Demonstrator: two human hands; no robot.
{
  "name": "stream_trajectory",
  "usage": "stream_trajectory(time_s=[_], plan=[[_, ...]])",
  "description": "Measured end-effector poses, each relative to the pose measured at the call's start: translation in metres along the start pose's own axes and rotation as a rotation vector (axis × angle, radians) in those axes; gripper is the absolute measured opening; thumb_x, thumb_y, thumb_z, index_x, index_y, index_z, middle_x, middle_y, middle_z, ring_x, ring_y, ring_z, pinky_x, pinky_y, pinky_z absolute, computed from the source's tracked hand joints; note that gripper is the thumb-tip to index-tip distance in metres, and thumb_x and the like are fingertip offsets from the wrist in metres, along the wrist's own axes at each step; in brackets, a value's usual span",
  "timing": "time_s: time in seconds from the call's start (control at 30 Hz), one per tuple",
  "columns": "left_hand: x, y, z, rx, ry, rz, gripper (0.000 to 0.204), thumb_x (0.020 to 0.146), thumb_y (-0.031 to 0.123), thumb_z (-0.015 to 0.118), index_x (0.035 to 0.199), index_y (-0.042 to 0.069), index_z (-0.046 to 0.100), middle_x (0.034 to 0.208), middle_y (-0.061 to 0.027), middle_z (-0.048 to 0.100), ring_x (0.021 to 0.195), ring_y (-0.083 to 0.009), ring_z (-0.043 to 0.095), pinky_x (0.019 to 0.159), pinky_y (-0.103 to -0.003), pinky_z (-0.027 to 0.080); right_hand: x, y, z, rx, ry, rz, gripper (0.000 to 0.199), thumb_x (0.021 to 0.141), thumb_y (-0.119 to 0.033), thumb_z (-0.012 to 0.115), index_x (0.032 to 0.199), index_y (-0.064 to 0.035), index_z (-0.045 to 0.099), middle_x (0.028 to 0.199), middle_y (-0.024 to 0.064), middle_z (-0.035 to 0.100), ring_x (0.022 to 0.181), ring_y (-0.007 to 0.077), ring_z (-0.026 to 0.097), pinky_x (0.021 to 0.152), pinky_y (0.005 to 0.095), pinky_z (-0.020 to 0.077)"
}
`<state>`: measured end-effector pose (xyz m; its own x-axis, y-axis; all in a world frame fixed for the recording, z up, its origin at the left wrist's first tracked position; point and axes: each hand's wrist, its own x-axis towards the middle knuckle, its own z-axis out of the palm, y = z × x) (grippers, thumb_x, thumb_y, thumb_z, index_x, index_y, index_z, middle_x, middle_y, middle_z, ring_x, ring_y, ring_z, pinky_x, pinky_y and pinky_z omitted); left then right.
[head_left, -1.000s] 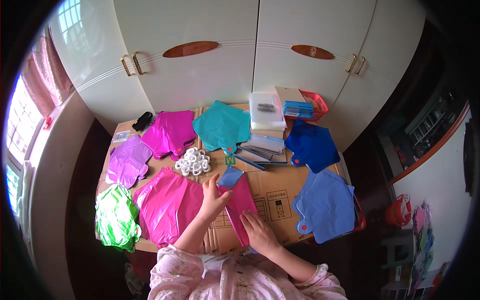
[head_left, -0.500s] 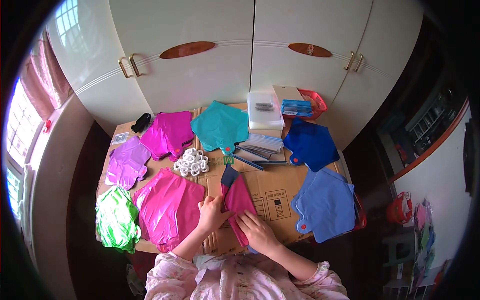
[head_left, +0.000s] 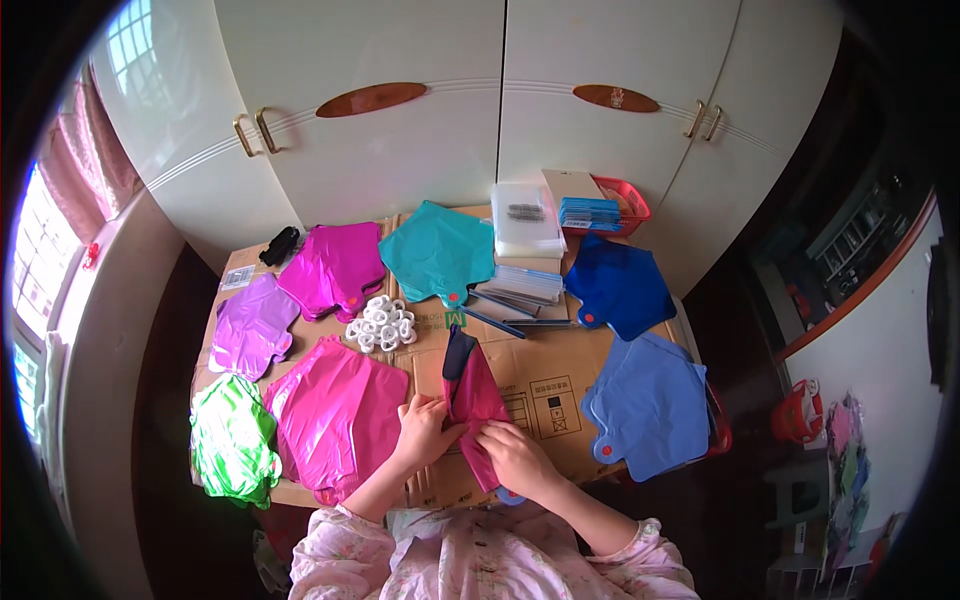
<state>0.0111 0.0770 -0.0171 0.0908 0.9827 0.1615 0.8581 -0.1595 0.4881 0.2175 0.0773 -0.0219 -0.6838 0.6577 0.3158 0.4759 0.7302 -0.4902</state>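
Observation:
In front of me on the cardboard-covered table lies a narrow, folded pink foil balloon (head_left: 482, 385), with a dark blue foil end (head_left: 458, 352) at its far tip. My left hand (head_left: 426, 430) is closed at its left edge, fingers curled. My right hand (head_left: 515, 455) pinches its right side, fingertips close to those of the left. A bit of blue foil (head_left: 510, 496) shows below the right hand. To the left of my left hand lies a stack of flat pink foil balloons (head_left: 340, 415). Beyond both hands is a pile of small white rings (head_left: 381, 324).
Around the table lie green (head_left: 233, 440), lilac (head_left: 252, 325), magenta (head_left: 335, 270), teal (head_left: 437, 252), navy (head_left: 620, 288) and light blue (head_left: 652, 408) foil stacks. Clear plastic bags (head_left: 528, 235), blue-edged cards (head_left: 588, 213) and a red basket (head_left: 625, 200) stand at the back against the white cabinet (head_left: 370, 170).
The top layer of the pink foil has lifted and opened a little. The dark blue end has narrowed and tilted up. My right fingers have curled from lying flat into a pinch.

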Motion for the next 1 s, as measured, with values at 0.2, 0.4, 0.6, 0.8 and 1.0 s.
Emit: stream_trajectory(time_s=[0.2,0.4,0.6,0.8,1.0], plan=[[0.000,0.000,0.002,-0.046,0.001,-0.039,0.033,0.070,0.035,0.076,0.076,0.006,0.061,0.083,-0.0045,0.062,0.093,-0.0260,0.052,0.081,-0.042,0.035,0.013,-0.017,0.006,-0.195,0.084,0.031,0.021,0.083,-0.014,0.063,0.099,-0.0020,0.061,0.108,0.0120,0.058,0.104,0.0275,0.054,0.092,0.0366,0.0452],[0.004,0.000,-0.010,0.084,0.023,-0.012,0.038,0.068,0.038,0.076,0.080,0.005,0.063,0.088,-0.0065,0.060,0.094,-0.0277,0.052,0.078,-0.042,0.036,0.008,-0.015,0.009,-0.186,0.101,-0.028,0.024,0.082,-0.013,0.053,0.102,-0.0008,0.060,0.115,0.0135,0.056,0.113,0.0263,0.051,0.100,0.0346,0.0406],[0.009,-0.019,-0.015,0.037,-0.117,0.090,0.039,0.068,0.037,0.075,0.086,0.005,0.063,0.100,-0.0078,0.058,0.101,-0.0293,0.049,0.082,-0.042,0.037,0.010,-0.015,0.004,-0.198,0.023,-0.080,0.033,0.082,-0.013,0.051,0.112,-0.0024,0.059,0.120,0.0120,0.055,0.119,0.0256,0.048,0.103,0.0346,0.0384],[0.008,-0.018,-0.022,0.014,-0.188,0.092,0.037,0.071,0.034,0.073,0.092,0.006,0.062,0.104,-0.0089,0.056,0.102,-0.0307,0.048,0.083,-0.043,0.037,0.009,-0.013,0.008,-0.197,0.025,-0.081,0.037,0.082,-0.013,0.050,0.118,-0.0038,0.058,0.121,0.0093,0.055,0.120,0.0249,0.047,0.103,0.0349,0.0384],[0.005,-0.014,-0.013,0.109,0.034,-0.054,0.038,0.070,0.035,0.075,0.091,0.006,0.062,0.101,-0.0103,0.055,0.100,-0.0302,0.047,0.080,-0.044,0.037,0.012,-0.015,0.008,-0.218,0.016,-0.082,0.038,0.083,-0.012,0.048,0.119,-0.0118,0.060,0.120,0.0070,0.055,0.119,0.0240,0.047,0.103,0.0381,0.0387]])
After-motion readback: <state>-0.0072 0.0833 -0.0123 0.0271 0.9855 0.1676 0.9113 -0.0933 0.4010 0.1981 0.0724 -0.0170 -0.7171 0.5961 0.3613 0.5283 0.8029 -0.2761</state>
